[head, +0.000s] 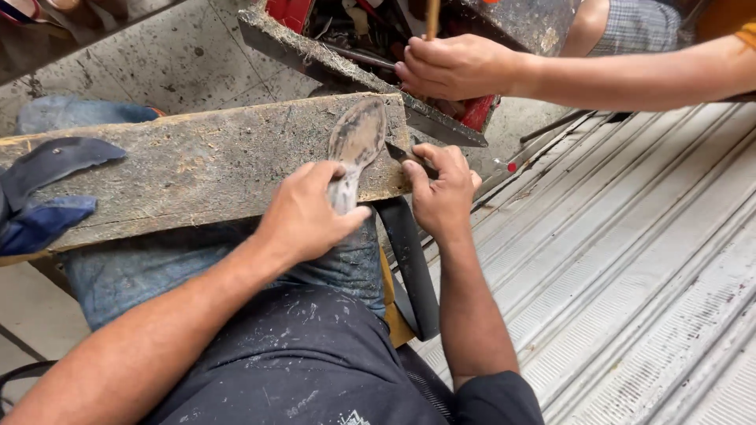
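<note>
Dark, paint-flecked trousers [315, 370] fill the lower frame. Mid-frame, the left hand [303, 216] pinches a worn shoe sole [358, 142] flat on a wooden board [197, 161], while the right hand [441, 193] grips a knife [403, 156] at its edge. Upper right, another person's hand [457, 67] clasps a stick [432, 17].

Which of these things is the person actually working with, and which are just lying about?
In use:
left hand pressing the grey sole
right hand gripping a dark blade
wooden board beneath

Lying about:
dark scraps
black strap
another person's hand
</note>
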